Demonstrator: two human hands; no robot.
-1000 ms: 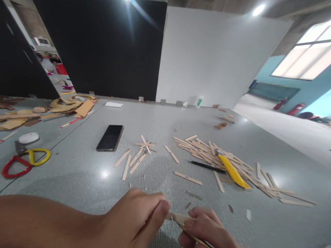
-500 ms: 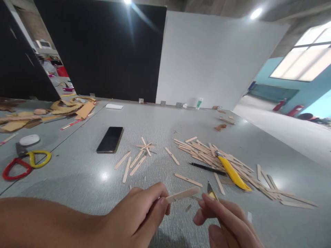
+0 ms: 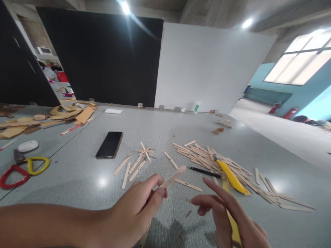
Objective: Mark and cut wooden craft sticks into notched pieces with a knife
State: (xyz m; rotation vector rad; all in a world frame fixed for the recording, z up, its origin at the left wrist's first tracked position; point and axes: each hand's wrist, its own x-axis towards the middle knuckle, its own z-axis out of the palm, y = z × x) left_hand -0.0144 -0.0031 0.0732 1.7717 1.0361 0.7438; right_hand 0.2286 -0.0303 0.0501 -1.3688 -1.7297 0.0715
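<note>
A pale wooden craft stick is pinched between the thumb and forefinger of my left hand, angled up and away to the right. My right hand holds a yellow craft knife, which passes behind the fingers. Its index finger is stretched out, and the knife's far end is blurred. Beyond both hands lie a notched stick and a black pen. Small wood scraps sit on the table between the hands.
A pile of craft sticks with a yellow utility knife lies to the right. Several sticks and a star-shaped stick piece are near a phone. Scissors, a white mouse and cardboard scraps lie left.
The stick in my left hand has swung to point more upward. My right index finger has stretched out, and the craft knife has tipped back in the hand, away from the stick.
</note>
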